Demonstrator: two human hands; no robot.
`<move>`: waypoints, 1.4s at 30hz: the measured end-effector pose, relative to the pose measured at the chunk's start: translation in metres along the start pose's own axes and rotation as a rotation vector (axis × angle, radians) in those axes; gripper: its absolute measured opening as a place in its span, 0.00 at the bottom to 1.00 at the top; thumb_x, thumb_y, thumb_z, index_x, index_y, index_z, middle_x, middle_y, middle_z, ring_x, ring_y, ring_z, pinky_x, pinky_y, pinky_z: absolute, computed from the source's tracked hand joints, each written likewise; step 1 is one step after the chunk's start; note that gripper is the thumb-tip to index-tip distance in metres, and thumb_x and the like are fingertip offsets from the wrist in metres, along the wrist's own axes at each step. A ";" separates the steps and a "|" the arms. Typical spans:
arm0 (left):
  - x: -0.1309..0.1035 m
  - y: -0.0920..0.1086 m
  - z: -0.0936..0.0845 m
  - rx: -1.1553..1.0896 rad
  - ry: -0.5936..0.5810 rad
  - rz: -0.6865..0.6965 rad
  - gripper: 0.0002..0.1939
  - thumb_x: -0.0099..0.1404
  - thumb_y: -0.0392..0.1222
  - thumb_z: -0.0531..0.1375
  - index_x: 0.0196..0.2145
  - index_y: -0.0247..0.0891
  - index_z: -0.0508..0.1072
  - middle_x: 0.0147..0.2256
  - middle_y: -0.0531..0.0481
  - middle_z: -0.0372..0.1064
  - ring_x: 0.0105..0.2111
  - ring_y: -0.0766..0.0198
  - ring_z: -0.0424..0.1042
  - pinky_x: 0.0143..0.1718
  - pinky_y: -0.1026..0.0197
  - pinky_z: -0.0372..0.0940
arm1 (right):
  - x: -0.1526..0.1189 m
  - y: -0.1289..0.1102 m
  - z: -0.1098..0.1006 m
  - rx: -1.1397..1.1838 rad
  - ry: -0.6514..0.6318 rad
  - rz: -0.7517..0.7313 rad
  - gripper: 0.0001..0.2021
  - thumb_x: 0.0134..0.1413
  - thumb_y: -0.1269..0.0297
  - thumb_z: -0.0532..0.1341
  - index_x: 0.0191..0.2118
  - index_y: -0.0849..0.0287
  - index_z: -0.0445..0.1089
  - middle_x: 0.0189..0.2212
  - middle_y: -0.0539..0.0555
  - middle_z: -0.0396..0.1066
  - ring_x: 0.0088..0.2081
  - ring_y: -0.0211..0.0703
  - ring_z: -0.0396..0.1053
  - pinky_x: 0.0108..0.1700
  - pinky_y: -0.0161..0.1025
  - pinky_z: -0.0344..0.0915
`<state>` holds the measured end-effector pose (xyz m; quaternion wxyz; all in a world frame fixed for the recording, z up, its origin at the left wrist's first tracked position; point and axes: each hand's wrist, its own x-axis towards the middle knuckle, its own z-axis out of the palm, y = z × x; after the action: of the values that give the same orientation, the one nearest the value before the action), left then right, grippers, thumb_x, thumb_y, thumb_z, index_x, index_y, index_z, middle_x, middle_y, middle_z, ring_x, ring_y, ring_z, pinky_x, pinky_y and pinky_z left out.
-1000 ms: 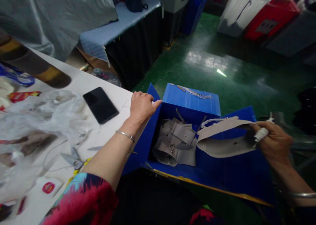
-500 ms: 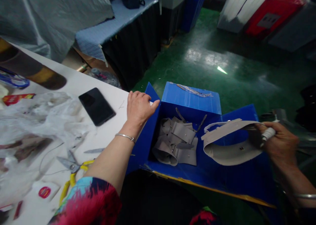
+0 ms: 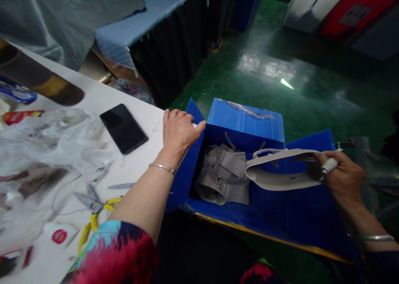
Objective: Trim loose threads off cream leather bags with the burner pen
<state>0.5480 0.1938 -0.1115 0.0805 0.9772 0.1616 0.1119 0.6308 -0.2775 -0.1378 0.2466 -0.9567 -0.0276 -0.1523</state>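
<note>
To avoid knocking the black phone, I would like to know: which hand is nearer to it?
Left. The left hand rests at the table edge, beside the phone; the right hand is beyond the grey pile, holding a band.

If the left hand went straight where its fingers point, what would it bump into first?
The left hand would probably meet the black cloth, past a bit of green floor. Nothing seems to stand between, but depth is hard to judge.

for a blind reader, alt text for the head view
A right hand holds a looped grey strip over an open blue box containing similar grey pieces; the left hand rests on a white table near a flat black phone.
</note>
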 end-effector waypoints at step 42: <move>0.006 0.004 -0.005 0.075 -0.093 -0.023 0.24 0.70 0.60 0.55 0.40 0.40 0.84 0.47 0.41 0.79 0.54 0.42 0.68 0.68 0.36 0.48 | -0.186 0.072 0.198 -0.588 -1.359 -0.272 0.15 0.70 0.59 0.64 0.56 0.60 0.71 0.51 0.57 0.74 0.47 0.48 0.76 0.48 0.49 0.76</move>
<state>0.5537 0.1927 -0.1050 0.0526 0.9817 0.1731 0.0596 0.5178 -0.2417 -0.3930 -0.1112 -0.8546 -0.2499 0.4415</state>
